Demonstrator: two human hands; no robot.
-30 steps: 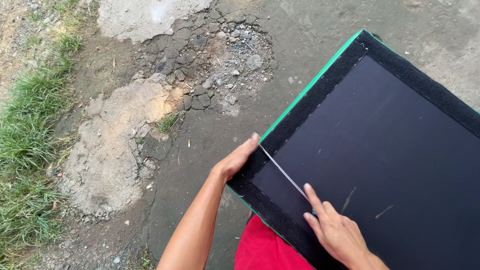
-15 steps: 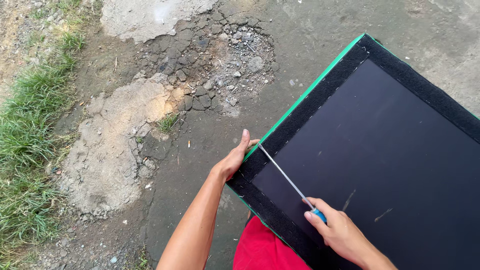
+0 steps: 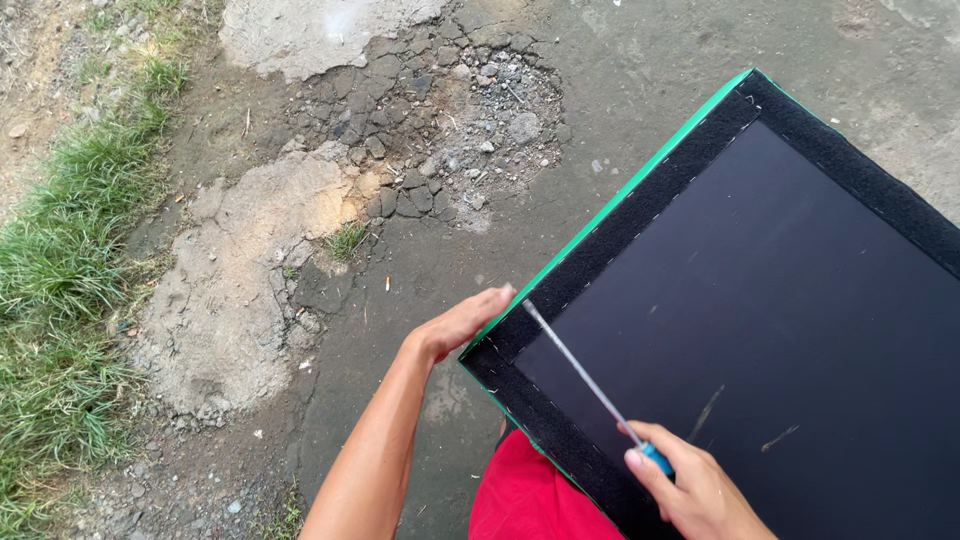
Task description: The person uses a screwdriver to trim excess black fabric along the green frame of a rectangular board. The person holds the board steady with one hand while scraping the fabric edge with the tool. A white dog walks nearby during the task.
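Two bare hands work at the near-left corner of a large black panel (image 3: 780,330). The right hand (image 3: 695,490) has its grip closed around the blue handle of a long thin screwdriver (image 3: 585,375), fingers pinching it near the bottom edge of the view. From that grip the metal shaft runs up and to the left, across the panel's dark fuzzy border strip (image 3: 560,300), its tip reaching the corner. The left hand (image 3: 465,322) lies flat with fingers pressed together against the panel's green edge (image 3: 610,205), just beside the tip. Red cloth (image 3: 530,495) shows beneath the panel. Cracked, broken pavement (image 3: 440,130) spreads far and left, with grass (image 3: 60,300) along the left margin.
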